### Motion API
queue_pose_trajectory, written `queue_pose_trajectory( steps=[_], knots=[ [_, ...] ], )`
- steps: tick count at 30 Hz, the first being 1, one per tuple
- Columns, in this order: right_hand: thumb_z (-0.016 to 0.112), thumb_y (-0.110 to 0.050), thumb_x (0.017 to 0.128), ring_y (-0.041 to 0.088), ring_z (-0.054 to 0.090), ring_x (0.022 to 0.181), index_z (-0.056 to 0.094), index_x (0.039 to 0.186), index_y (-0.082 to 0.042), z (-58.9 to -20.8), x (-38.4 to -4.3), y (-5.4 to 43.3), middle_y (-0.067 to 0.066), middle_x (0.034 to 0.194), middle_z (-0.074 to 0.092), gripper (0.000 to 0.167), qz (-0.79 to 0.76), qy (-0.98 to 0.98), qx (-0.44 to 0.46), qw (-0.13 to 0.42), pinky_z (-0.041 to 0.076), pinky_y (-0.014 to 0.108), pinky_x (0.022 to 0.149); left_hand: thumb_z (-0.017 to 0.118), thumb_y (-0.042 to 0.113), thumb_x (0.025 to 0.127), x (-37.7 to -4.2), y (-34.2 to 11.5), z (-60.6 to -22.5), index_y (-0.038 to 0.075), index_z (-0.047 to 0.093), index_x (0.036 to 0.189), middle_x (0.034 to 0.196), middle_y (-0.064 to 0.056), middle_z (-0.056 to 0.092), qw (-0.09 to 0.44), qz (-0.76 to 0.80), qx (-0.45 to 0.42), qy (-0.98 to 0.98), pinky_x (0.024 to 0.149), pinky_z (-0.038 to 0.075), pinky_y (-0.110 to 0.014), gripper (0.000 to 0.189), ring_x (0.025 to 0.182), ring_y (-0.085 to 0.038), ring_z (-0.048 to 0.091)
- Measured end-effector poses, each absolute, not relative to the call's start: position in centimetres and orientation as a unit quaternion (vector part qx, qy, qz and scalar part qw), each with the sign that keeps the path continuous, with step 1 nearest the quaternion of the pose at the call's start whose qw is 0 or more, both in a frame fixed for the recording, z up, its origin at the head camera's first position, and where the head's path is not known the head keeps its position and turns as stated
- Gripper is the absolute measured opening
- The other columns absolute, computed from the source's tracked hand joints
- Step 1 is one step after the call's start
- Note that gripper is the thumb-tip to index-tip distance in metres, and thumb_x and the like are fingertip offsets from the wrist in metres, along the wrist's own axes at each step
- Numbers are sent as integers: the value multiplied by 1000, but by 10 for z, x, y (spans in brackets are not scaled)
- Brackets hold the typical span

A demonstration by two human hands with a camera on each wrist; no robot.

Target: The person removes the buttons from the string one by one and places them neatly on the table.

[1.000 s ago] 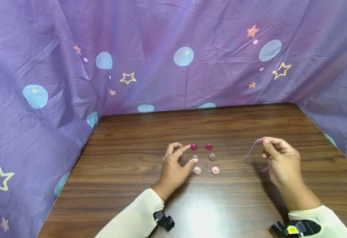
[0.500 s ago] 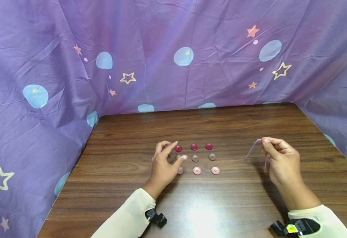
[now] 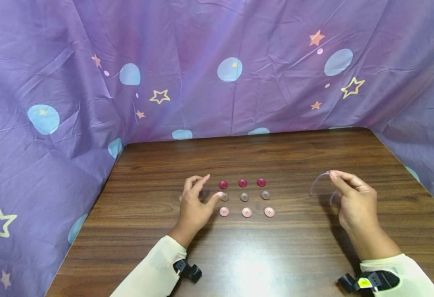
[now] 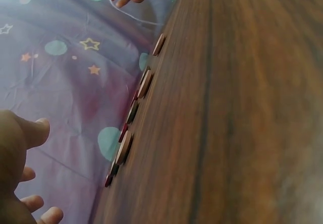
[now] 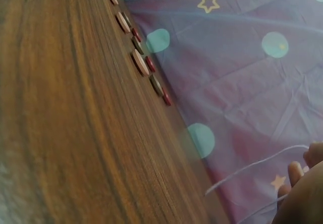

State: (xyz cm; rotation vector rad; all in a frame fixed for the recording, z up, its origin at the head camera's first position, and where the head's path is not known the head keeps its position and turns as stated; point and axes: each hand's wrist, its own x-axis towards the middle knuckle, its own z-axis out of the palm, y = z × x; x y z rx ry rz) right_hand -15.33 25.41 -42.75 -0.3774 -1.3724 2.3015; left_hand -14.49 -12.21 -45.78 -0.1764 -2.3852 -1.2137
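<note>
Buttons lie flat on the wooden table in three rows of three. The back row is dark red (image 3: 243, 182), with grey-brown buttons (image 3: 244, 197) in the middle row and pink buttons (image 3: 246, 212) in front. Just left of them is my left hand (image 3: 196, 206), thumb and fingers spread apart and holding nothing. In the head view its thumb tip overlaps the edge of the left grey-brown button (image 3: 225, 197); the left wrist view has the hand apart from the buttons. My right hand (image 3: 359, 210) pinches a thin light purple string (image 3: 316, 180) above the table, both ends dangling.
The brown wood-grain table (image 3: 295, 255) reaches back to a purple curtain (image 3: 187, 49) printed with stars and blue blobs. More curtain hangs along the left and right sides. A bright light reflection lies on the table's front part.
My left hand has moved left from over the buttons, uncovering the left column. The right hand keeps its place with the string, whose lower end has swung slightly.
</note>
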Motion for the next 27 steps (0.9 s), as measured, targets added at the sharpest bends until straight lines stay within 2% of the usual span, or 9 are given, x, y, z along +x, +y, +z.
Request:
queue_pose_trajectory(
  steps=[3,7,10,15,22,27],
  knots=[
    [83,5,92,8,68,74,84,92,-2,-429,-155,255,-2,84,83,6,825,-498,-156,217,46,19,49,95,29,84,-144,-124,-457,11,70,144,138,-13,62,219,-442,-56,-868,104,42,-64,67,118,-36,68],
    [80,8,93,8,72,78,84,92,-1,-431,-157,258,-1,85,84,10,824,-492,-172,221,49,19,53,93,29,85,-143,-126,-457,11,70,144,140,-14,61,210,-447,-47,-868,107,40,-66,66,117,-36,69],
    [80,9,92,10,74,82,84,93,0,-431,-159,259,0,85,84,10,824,-488,-180,227,54,17,66,93,30,86,-143,-128,-458,11,71,144,140,-14,61,209,-444,-42,-870,106,40,-65,65,117,-36,70],
    [81,7,92,8,75,81,85,93,-1,-432,-160,261,0,85,84,10,826,-483,-195,215,57,18,66,92,31,87,-142,-129,-456,11,70,144,141,-13,61,202,-438,-35,-875,107,41,-64,65,118,-33,69],
    [81,4,94,7,73,72,86,91,-5,-432,-159,263,-2,85,84,10,834,-480,-193,190,60,22,59,92,32,87,-142,-129,-455,11,70,145,143,-13,60,188,-437,-25,-879,111,39,-65,65,120,-32,69],
    [80,2,96,7,72,70,87,98,-6,-431,-158,264,-2,87,83,10,838,-476,-195,182,60,22,58,92,32,87,-142,-129,-455,10,69,145,143,-13,60,186,-438,-22,-879,111,39,-65,66,121,-33,69]
  ],
)
